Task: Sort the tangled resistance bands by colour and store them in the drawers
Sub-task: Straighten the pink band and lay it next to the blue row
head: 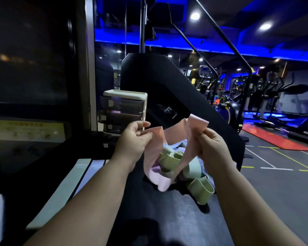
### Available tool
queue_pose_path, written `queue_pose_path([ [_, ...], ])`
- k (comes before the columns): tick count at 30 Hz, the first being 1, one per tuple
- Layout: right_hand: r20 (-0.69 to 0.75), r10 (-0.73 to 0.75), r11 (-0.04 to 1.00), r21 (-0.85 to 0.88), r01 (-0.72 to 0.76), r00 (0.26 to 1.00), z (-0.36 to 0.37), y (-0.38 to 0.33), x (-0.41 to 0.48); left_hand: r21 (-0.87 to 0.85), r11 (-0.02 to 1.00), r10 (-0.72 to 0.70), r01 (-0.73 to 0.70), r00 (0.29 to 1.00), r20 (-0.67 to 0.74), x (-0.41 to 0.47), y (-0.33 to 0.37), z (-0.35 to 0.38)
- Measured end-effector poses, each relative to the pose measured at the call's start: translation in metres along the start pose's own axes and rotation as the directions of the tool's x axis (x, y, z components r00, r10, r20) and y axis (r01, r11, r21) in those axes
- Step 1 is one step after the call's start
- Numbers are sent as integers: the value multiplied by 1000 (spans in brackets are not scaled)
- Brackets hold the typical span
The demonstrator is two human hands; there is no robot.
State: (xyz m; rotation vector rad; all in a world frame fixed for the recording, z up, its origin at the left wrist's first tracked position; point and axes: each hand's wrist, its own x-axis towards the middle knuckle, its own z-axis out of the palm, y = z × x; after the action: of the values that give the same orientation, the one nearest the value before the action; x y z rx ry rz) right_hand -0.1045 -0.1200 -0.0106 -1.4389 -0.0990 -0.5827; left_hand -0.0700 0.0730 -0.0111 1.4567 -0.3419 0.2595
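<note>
Both hands, left hand (134,139) & right hand (209,144), pinch the pink band (167,137), which looks soft, light, stretchy, so best gripped at its top folds above the tangle (185,173).

A pink band (197,123) is held up above the dark bench (149,215), one end pinched by the left hand (133,139) and the other by the right hand (212,146). Its lower part is caught in a tangled pile (169,162) of green, pink and lilac bands. A cream drawer unit (125,96) is seen behind, and a pale green band (60,192) is laid flat at the left.
</note>
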Motion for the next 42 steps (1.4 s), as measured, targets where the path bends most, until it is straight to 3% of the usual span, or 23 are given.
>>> queue_pose_path([
  [5,15,90,996,9,-90,996,-10,8,-36,74,992,-113,105,986,119,-43,-6,-5],
  [10,68,137,984,101,-144,988,-14,5,-60,191,975,-161,117,959,232,-79,-6,-4],
  [15,116,157,976,131,-172,981,-11,-2,-73,338,929,-252,151,927,277,-96,-3,-5],
  [20,133,182,966,160,-203,974,-2,-5,-79,355,914,-302,197,915,269,-98,7,-7],
  [24,190,205,941,231,-247,960,8,-8,-83,510,858,-129,67,988,86,-93,15,-8],
  [28,258,232,929,226,-292,938,18,-9,-86,209,978,-30,2,991,133,-89,27,-7],
  [35,275,270,913,232,-336,923,26,-5,-85,111,993,28,-42,992,123,-87,31,-15],
  [42,211,263,935,186,-302,942,30,-5,-83,296,937,188,-186,982,24,-85,37,-22],
])
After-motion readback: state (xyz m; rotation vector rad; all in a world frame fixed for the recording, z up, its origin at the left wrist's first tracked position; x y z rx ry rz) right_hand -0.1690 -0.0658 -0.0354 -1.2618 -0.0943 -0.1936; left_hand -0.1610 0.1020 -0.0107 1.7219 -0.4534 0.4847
